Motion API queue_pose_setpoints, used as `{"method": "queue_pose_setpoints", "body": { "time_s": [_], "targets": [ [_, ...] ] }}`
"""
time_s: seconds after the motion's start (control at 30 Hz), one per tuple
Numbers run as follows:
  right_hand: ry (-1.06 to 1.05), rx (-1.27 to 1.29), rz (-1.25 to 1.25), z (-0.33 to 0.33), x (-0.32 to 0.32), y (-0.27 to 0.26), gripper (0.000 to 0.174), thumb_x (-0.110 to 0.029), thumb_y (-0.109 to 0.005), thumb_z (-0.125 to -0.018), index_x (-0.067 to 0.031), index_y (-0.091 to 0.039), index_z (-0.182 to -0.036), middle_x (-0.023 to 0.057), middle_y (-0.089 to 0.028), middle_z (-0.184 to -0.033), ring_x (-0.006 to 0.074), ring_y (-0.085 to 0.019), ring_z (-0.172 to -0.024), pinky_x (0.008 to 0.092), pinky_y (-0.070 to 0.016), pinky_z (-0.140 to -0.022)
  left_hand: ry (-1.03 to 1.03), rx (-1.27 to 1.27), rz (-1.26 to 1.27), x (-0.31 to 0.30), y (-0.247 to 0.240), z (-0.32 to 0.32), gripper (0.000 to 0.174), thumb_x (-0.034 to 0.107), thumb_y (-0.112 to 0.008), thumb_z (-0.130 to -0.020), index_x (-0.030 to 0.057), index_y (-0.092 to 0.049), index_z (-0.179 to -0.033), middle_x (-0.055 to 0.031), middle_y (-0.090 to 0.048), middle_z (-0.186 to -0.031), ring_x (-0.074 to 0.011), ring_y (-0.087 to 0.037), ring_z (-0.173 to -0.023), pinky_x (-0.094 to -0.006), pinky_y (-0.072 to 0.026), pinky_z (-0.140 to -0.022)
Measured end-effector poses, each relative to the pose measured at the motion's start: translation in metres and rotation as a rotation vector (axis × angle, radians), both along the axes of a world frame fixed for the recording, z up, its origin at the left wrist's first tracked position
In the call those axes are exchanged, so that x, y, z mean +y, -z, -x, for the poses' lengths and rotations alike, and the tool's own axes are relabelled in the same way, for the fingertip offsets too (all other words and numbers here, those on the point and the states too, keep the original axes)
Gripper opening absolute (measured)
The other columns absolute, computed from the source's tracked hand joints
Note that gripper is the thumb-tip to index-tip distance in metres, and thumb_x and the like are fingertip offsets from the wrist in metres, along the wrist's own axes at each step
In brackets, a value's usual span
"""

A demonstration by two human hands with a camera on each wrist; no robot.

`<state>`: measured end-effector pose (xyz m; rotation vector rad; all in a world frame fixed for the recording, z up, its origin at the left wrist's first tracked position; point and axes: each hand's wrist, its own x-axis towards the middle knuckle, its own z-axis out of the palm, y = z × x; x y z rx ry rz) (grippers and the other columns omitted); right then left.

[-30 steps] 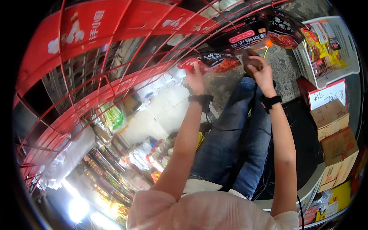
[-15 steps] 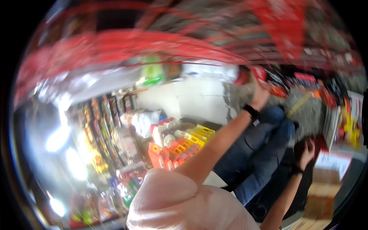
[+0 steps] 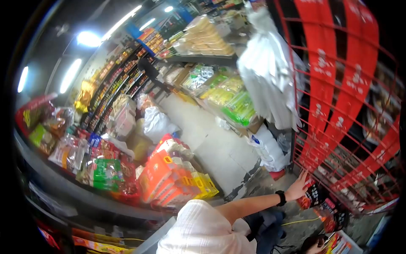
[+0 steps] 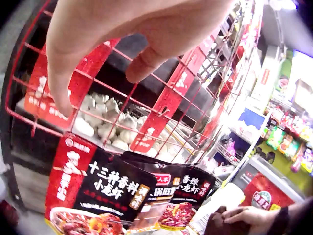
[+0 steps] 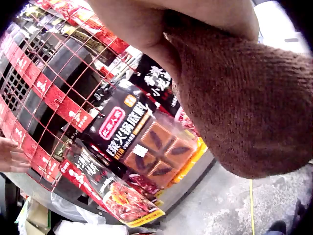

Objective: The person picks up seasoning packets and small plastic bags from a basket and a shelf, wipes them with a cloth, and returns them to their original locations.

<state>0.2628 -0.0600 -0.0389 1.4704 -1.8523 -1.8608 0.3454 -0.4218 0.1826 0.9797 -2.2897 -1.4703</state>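
Note:
At the red wire rack (image 3: pixel 313 163), my left hand (image 3: pixel 297 189) reaches to the bars just above a black-and-red seasoning packet (image 3: pixel 312 195). The left wrist view shows this left hand (image 4: pixel 132 29) with fingers loosely bent, one fingertip by the packet's (image 4: pixel 105 188) top edge, thumb apart. The right wrist view also catches the left hand (image 5: pixel 13 155), fingers extended. My right hand (image 5: pixel 146 24) grips a bunched brown cloth (image 5: pixel 244 103), which hangs in front of the other packets (image 5: pixel 151 152). It is low at the head view's bottom edge, partly cut off.
Garlic bulbs (image 4: pixel 105 120) lie behind the wires. White plastic bags (image 3: pixel 266 67) hang left of the rack. Orange and yellow packs (image 3: pixel 167 180) are stacked near the body. A yellow cable (image 5: pixel 252 205) runs along the floor, and a tray of packets (image 3: pixel 338 244) stands low at the right.
The head view has swung left toward the shop aisle. The right hand with the brown cloth has moved away from the packets, down to the view's lower edge; the left hand stays at the rack.

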Motion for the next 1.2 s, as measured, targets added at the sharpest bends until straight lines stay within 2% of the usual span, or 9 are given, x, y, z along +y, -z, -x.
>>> {"method": "queue_pose_setpoints", "body": {
  "time_s": [0.1,0.23,0.43,0.57,0.63,0.7,0.83,0.9,1.2],
  "targets": [
    [1.181,-0.667,2.286,0.012,-0.013,-0.023,0.013,-0.008,-0.055,-0.076,-0.0071,-0.061,-0.088,0.0074,-0.058,-0.080,0.0216,-0.051,-0.068,0.0328,-0.0442,-0.065,0.063,-0.013,0.094,-0.017,-0.035,-0.022,0.073,0.005,-0.050,-0.078,0.0037,-0.006,-0.136,-0.0229,-0.005,-0.140,-0.0412,-0.030,-0.119,-0.0379,-0.0356,-0.093],
    [1.113,-0.956,2.539,0.007,-0.068,-0.134,0.019,-0.008,-0.053,-0.077,-0.0040,-0.059,-0.094,0.0073,-0.058,-0.086,0.0196,-0.052,-0.074,0.0303,-0.0436,-0.069,0.008,-0.166,-0.029,-0.026,-0.064,-0.042,0.062,0.007,-0.049,-0.078,0.0049,-0.020,-0.134,-0.0200,-0.012,-0.140,-0.0374,-0.044,-0.108,-0.0380,-0.0423,-0.081],
    [1.088,-1.733,2.729,0.007,-0.015,-0.089,0.023,0.000,-0.048,-0.074,-0.0022,-0.052,-0.096,0.0022,-0.054,-0.095,0.0132,-0.050,-0.082,0.0265,-0.0412,-0.069,0.126,0.111,0.221,-0.012,-0.031,-0.014,0.038,0.004,-0.046,-0.073,-0.0011,-0.045,-0.111,-0.0235,-0.038,-0.125,-0.0368,-0.034,-0.118,-0.0408,-0.0328,-0.094],
    [1.115,-0.953,2.440,-0.027,0.043,-0.138,0.013,-0.002,-0.053,-0.076,-0.0007,-0.053,-0.089,0.0034,-0.055,-0.084,0.0136,-0.051,-0.083,0.0266,-0.0412,-0.076,0.242,0.090,0.082,0.007,-0.070,0.007,0.036,0.002,-0.048,-0.071,0.0009,-0.049,-0.108,-0.0189,-0.053,-0.102,-0.0331,-0.049,-0.099,-0.0372,-0.0402,-0.084],
    [1.083,-0.993,2.746,-0.038,0.073,-0.117,0.013,0.003,-0.054,-0.074,-0.0005,-0.053,-0.087,0.0051,-0.056,-0.081,0.0138,-0.053,-0.080,0.0264,-0.0414,-0.077,0.325,0.169,0.256,0.011,-0.029,0.020,0.035,0.005,-0.051,-0.075,0.0011,-0.049,-0.109,-0.0191,-0.051,-0.109,-0.0312,-0.048,-0.105,-0.0352,-0.0375,-0.090],
    [1.109,-0.670,2.707,-0.070,0.071,-0.178,0.014,0.005,-0.052,-0.074,0.0001,-0.053,-0.086,0.0047,-0.056,-0.081,0.0135,-0.054,-0.080,0.0248,-0.0419,-0.076,0.407,0.238,0.225,0.014,-0.023,0.027,0.032,0.007,-0.051,-0.078,0.0011,-0.050,-0.109,-0.0184,-0.051,-0.112,-0.0303,-0.048,-0.106,-0.0342,-0.0367,-0.091],
    [1.214,-0.348,2.813,-0.110,0.105,-0.184,0.018,0.007,-0.053,-0.072,0.0012,-0.054,-0.089,0.0063,-0.059,-0.083,0.0148,-0.056,-0.080,0.0252,-0.0441,-0.073,0.485,0.046,-0.202,0.047,-0.041,0.049,0.031,0.005,-0.051,-0.081,-0.0006,-0.050,-0.111,-0.0133,-0.055,-0.105,-0.0188,-0.052,-0.095,-0.0290,-0.0401,-0.084],
    [1.215,-0.213,2.905,-0.128,0.118,-0.175,0.021,0.007,-0.055,-0.070,0.0015,-0.054,-0.091,0.0066,-0.060,-0.082,0.0149,-0.057,-0.080,0.0252,-0.0444,-0.073,0.631,0.079,-0.094,0.061,-0.002,0.071,0.031,0.001,-0.048,-0.081,-0.0035,-0.049,-0.112,-0.0107,-0.057,-0.103,-0.0145,-0.053,-0.086,-0.0265,-0.0420,-0.077],
    [1.741,0.251,2.787,-0.147,0.148,-0.119,0.015,0.003,-0.060,-0.062,-0.0003,-0.060,-0.076,0.0038,-0.056,-0.066,0.0132,-0.053,-0.065,0.0267,-0.0432,-0.061,0.855,-0.109,-0.276,0.136,0.040,0.117,0.034,0.005,-0.046,-0.083,-0.0052,-0.045,-0.115,-0.0163,-0.049,-0.117,-0.0227,-0.049,-0.107,-0.0296,-0.0369,-0.091]
  ]
}}
